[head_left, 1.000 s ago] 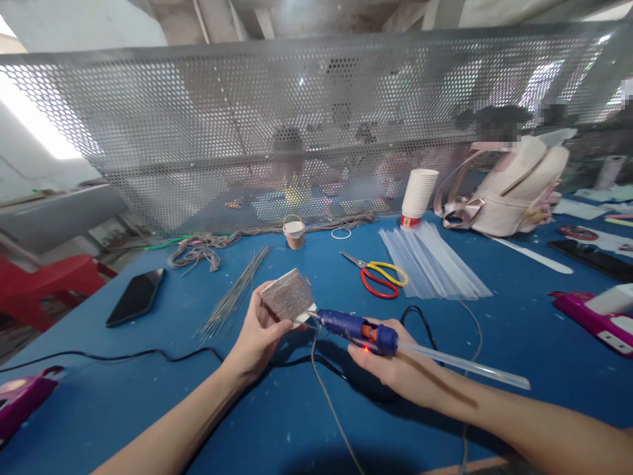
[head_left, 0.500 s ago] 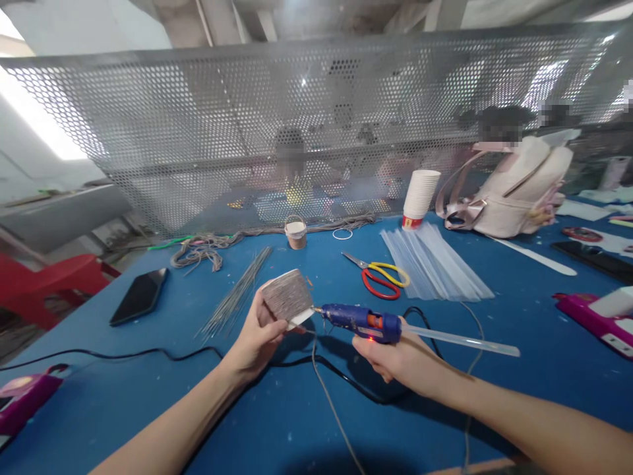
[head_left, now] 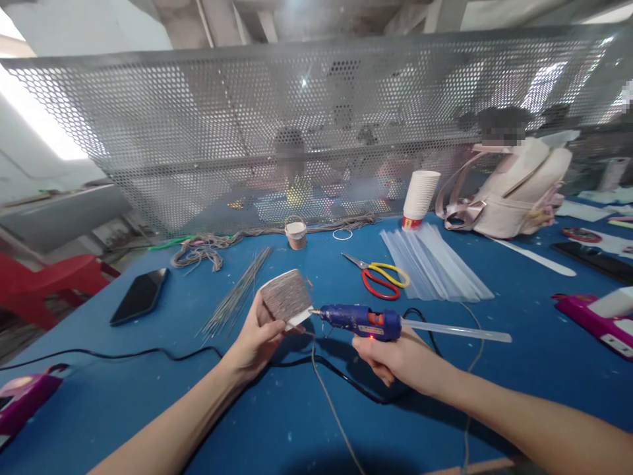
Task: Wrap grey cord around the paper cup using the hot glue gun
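Note:
My left hand (head_left: 260, 336) grips a small cup-like piece wrapped in grey-brown cord (head_left: 287, 295), tilted so its white uncovered rim faces right. My right hand (head_left: 395, 356) is closed round a blue glue gun (head_left: 353, 319) with a lit red light. The gun's nozzle touches or nearly touches the white edge of the wrapped piece. A clear glue stick (head_left: 457, 331) sticks out of the gun's back. A loose grey cord (head_left: 329, 396) runs from beneath the wrapped piece down to the table's front edge.
Scissors (head_left: 380, 277), clear strips (head_left: 435, 264), stacked paper cups (head_left: 420, 198) and a backpack (head_left: 519, 188) lie right. A small bucket (head_left: 296, 235), thin wires (head_left: 237, 293) and a phone (head_left: 139, 297) lie left. A black cable (head_left: 346, 378) crosses the blue table. Behind stands a perforated screen (head_left: 188, 132).
The glue gun has tilted slightly, and its glue stick's far end sits a little higher and further left. The wrapped piece has shifted very slightly left.

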### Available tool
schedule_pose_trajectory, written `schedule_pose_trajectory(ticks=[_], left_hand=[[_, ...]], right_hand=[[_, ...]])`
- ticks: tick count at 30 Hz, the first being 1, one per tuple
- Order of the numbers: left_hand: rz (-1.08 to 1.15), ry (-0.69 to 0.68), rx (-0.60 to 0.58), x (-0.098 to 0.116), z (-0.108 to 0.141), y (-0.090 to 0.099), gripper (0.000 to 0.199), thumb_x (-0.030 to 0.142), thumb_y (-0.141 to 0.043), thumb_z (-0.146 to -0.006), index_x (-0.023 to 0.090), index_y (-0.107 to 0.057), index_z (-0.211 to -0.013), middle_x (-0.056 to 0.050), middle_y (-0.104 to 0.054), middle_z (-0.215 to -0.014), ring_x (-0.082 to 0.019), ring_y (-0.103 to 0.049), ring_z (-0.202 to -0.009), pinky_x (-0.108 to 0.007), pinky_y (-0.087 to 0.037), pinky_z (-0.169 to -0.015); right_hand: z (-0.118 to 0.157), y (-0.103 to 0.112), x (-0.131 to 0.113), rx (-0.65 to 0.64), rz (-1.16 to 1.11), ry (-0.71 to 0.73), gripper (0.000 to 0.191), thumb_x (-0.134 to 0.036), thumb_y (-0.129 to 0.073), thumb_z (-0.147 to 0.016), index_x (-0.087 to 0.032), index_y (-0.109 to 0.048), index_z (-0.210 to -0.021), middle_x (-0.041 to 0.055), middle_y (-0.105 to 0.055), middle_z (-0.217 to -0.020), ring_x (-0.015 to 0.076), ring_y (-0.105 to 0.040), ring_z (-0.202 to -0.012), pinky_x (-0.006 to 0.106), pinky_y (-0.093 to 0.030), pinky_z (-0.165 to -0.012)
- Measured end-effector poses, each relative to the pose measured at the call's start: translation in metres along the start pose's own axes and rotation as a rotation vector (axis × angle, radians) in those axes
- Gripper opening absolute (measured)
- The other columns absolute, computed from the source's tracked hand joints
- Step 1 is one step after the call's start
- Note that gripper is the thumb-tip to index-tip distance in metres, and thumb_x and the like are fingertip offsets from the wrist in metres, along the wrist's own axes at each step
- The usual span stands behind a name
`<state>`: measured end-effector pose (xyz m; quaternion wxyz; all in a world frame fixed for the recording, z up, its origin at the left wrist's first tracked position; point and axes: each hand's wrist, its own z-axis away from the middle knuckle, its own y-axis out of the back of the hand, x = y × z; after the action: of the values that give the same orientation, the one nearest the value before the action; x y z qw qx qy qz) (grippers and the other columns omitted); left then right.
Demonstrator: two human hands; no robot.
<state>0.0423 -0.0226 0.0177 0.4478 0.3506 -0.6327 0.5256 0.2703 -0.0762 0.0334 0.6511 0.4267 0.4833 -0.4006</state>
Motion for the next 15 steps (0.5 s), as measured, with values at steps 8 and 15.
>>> schedule_pose_trajectory(ticks=[8, 15], left_hand=[[0.01, 0.004, 0.001, 0.0018, 0.0012, -0.0028, 0.072, 0.022, -0.084, -0.052, 0.025, -0.059, -0.12, -0.005, -0.067, -0.096, -0.019, -0.063, -0.072, -0.031, -0.054, -0.061], [0.018, 0.001, -0.008, 0.0015, 0.0002, -0.0019, 0.075, 0.022, -0.084, -0.052, 0.026, -0.057, -0.122, -0.006, -0.067, -0.1, -0.02, -0.064, -0.076, -0.031, -0.055, -0.063]], right_hand=[[-0.0015, 0.0003, 0.0041, -0.017, -0.042, -0.015, 0.032, -0.035, -0.057, -0.076, -0.021, -0.041, -0.052, -0.0073, -0.038, -0.042, 0.007, -0.036, -0.037, 0.021, -0.033, -0.04], [-0.0013, -0.0001, 0.0032, -0.015, -0.038, -0.003, 0.033, -0.038, -0.057, -0.073, -0.021, -0.041, -0.05, -0.0078, -0.037, -0.039, 0.0069, -0.036, -0.036, 0.02, -0.031, -0.039]])
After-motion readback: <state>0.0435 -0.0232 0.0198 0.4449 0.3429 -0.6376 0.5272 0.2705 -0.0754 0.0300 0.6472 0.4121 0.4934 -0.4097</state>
